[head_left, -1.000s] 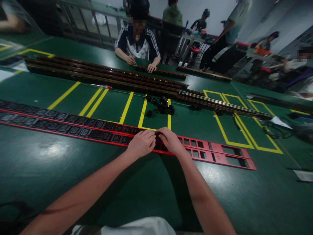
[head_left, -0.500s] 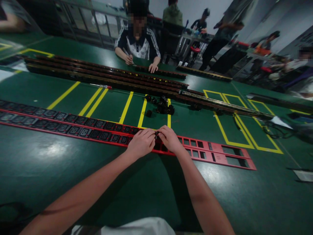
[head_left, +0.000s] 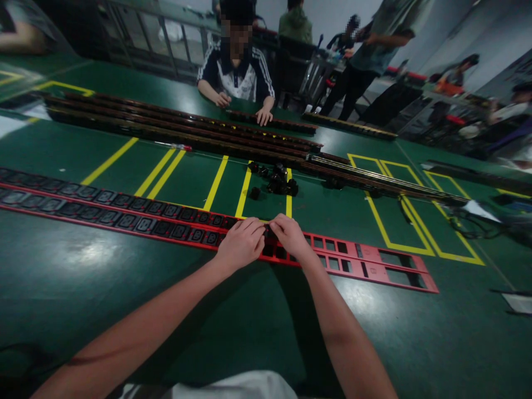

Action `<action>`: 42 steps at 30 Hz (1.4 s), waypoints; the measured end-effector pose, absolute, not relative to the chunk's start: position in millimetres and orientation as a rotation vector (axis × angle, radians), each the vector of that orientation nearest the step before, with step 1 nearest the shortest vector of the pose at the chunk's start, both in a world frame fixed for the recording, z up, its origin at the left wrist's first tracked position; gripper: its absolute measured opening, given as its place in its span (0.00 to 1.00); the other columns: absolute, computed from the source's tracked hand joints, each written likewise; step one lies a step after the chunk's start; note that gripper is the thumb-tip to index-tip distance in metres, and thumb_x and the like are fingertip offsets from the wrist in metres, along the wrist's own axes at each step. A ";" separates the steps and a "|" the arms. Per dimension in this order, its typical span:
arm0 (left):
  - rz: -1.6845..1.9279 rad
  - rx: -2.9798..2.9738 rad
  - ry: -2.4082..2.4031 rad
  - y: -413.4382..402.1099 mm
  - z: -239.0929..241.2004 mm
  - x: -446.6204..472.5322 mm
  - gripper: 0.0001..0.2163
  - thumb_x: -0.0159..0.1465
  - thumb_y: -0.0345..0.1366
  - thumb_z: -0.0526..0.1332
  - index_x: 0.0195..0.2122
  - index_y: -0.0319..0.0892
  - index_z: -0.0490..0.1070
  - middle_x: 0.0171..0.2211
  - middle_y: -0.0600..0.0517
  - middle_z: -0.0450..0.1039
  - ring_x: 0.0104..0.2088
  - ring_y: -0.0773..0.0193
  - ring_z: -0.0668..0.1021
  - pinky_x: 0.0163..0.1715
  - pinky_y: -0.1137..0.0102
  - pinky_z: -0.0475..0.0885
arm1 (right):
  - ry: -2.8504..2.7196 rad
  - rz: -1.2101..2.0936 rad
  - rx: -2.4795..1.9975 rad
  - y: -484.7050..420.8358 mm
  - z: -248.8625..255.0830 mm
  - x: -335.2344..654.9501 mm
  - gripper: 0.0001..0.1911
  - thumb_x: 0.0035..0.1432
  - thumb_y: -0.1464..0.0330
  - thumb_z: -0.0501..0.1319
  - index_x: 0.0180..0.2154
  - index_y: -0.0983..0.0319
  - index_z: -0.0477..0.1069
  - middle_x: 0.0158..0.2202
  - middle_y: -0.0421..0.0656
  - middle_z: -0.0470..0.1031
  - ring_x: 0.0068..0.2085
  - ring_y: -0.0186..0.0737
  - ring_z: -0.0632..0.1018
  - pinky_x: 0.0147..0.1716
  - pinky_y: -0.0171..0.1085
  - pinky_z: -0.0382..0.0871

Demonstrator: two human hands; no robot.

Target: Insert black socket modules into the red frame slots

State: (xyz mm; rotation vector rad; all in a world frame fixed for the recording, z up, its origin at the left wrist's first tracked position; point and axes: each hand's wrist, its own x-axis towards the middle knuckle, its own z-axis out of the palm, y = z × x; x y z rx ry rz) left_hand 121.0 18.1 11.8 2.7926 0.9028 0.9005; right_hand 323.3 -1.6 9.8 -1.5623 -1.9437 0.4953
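Two red metal strips [head_left: 369, 261] lie side by side across the green table. Black power sockets [head_left: 144, 224] fill their left stretch, while square cut-outs show on the right. My left hand [head_left: 242, 241] rests over the strips with its fingers bent and pressed together. Close beside it, my right hand [head_left: 288, 235] has its fingers pinched at the far strip. Between my fingertips sits a small black socket [head_left: 268, 230], mostly hidden by the fingers. Just beyond my hands lies a pile of loose black sockets [head_left: 277, 180].
Long dark rails [head_left: 183, 130] lie across the table behind the sockets. A red-handled screwdriver [head_left: 183, 147] is in front of them. Opposite sits a co-worker [head_left: 236, 72] with both hands at another rail. Yellow tape [head_left: 384, 221] marks the table; a cable [head_left: 465, 224] lies right.
My hands stay at nearly the same spot, with the small black socket lower between the fingertips. The co-worker's hands have shifted slightly. A standing person in the background has moved.
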 end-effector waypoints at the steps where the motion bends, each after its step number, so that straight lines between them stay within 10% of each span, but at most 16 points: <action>1: 0.903 2.797 0.903 18.1 11.8 120.9 0.12 0.70 0.32 0.56 0.48 0.38 0.76 0.49 0.43 0.79 0.54 0.53 0.77 0.52 0.58 0.74 | -1.942 0.496 -1.551 -1.8 9.8 323.7 0.14 0.72 0.67 0.53 0.34 0.62 0.73 0.34 0.43 0.72 0.36 0.38 0.72 0.38 0.37 0.65; 20: 0.787 2.810 0.806 17.7 15.3 120.8 0.16 0.70 0.30 0.55 0.57 0.40 0.73 0.56 0.44 0.76 0.56 0.54 0.76 0.53 0.57 0.73 | -1.898 0.229 -1.707 -5.4 8.8 317.6 0.01 0.64 0.71 0.59 0.37 0.60 0.69 0.40 0.47 0.71 0.42 0.46 0.73 0.43 0.44 0.68; 29: 0.787 2.816 0.793 19.1 11.6 122.3 0.15 0.70 0.31 0.56 0.55 0.39 0.75 0.55 0.45 0.78 0.55 0.55 0.78 0.53 0.58 0.72 | -1.841 0.299 -1.709 -2.3 3.2 321.2 0.08 0.68 0.69 0.54 0.39 0.60 0.71 0.41 0.48 0.72 0.44 0.45 0.74 0.46 0.45 0.72; 36: 0.785 2.830 0.790 20.1 10.2 121.4 0.15 0.70 0.31 0.56 0.55 0.39 0.75 0.56 0.45 0.77 0.56 0.54 0.77 0.53 0.57 0.72 | -1.631 0.152 -1.889 54.0 13.0 371.9 0.27 0.59 0.69 0.61 0.60 0.62 0.66 0.64 0.56 0.63 0.48 0.48 0.78 0.47 0.47 0.76; 42: 0.775 2.824 0.798 19.5 12.8 121.9 0.14 0.70 0.31 0.55 0.54 0.39 0.75 0.55 0.45 0.77 0.55 0.55 0.77 0.52 0.58 0.72 | -1.798 0.072 -2.138 60.3 14.4 371.1 0.15 0.57 0.72 0.61 0.48 0.63 0.71 0.52 0.53 0.66 0.44 0.49 0.76 0.44 0.48 0.75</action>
